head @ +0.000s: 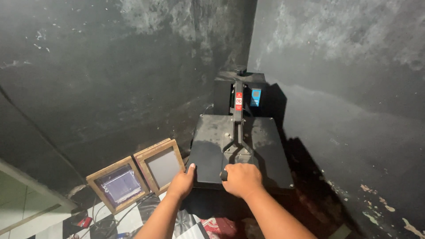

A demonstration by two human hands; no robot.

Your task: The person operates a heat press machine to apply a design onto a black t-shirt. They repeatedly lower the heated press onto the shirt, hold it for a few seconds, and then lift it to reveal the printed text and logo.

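hands on the heat press (261, 146), that's what i've got in view. my right hand (241, 179) is curled into a fist around the grip of the handle (238, 132) at the front edge of the machine, fingers wrapped fully closed over the bar so only the knuckles and a dark stub of grip at the thumb side show. my left hand (182, 182) sits at the front left corner of the top plate, fingers mostly extended and pressed against the plate's edge, thumb up along the side; i can't tell whether any fingers hook underneath.

the press stands in the corner where two dark, stained walls (110, 79) meet. its flat black top plate is down and level, and the handle arm runs from the grip straight back along the middle of the plate to the control box (255, 96) at the rear, which has a small blue panel on it.

to the left of the machine, two wooden frames (137, 175) lean against the wall, side by side and touching, each with a pale mesh centre. below them, cables (110, 217) trail over a black and white patterned floor.
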